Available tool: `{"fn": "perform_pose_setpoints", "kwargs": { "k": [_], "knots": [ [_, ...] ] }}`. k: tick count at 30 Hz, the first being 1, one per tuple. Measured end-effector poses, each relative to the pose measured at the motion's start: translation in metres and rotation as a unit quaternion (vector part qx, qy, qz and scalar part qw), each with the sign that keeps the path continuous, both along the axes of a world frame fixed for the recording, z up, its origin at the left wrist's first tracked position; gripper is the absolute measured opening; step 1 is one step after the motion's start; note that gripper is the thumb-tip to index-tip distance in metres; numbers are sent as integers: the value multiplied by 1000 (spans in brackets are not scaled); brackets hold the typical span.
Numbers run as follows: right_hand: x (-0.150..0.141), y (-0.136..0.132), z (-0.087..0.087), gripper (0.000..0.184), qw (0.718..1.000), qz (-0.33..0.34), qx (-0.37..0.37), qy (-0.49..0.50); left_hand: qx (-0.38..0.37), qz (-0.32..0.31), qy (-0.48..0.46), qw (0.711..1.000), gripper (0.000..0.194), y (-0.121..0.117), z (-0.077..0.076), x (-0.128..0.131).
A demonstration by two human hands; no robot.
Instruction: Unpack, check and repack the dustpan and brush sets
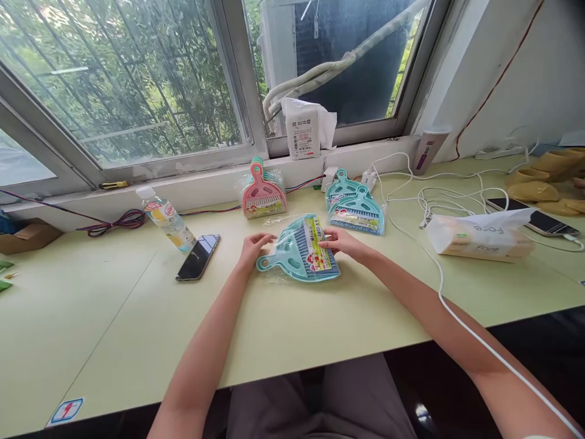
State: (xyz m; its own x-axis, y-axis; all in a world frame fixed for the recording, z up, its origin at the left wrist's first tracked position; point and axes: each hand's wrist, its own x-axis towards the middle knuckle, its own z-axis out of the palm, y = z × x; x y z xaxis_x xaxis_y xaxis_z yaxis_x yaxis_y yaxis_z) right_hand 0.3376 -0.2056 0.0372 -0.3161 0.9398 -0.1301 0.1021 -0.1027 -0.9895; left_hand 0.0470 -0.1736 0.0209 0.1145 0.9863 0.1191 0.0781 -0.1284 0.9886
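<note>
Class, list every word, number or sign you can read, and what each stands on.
"Fore", apparently: soft tissue pack.
Too small or blurred: labels on held turquoise dustpan set, pink dustpan set, other turquoise sets, bottle, white box, cup.
Blue-bordered sticker: red mark, unclear.

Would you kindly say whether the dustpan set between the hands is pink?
No, the dustpan set between left hand and right hand is mainly turquoise.

Tissue pack [479,251]: the front is showing a word I am reading as "Fore", and more letters are sitting on top.
Table sticker [67,411]: a red mark is sitting inside a blue frame.
White box [303,135]: black and red print is showing, too tiny for reading.
Dustpan card [319,247]: its writing is looking too small.
</note>
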Motion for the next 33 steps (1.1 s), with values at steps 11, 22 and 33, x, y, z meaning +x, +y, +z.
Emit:
{"fn": "perform_pose_setpoints", "kwargs": {
  "k": [11,22,33],
  "knots": [
    [25,12,8,42,982,-165,51,71,27,293,-62,954,17,25,-1,-40],
    [19,9,2,41,975,-171,66,125,188,669,167,699,68,-2,24,-80],
    [-1,1,-12,45,978,-136,59,150,14,92,-52,994,59,-21,-8,57]
  ]
}}
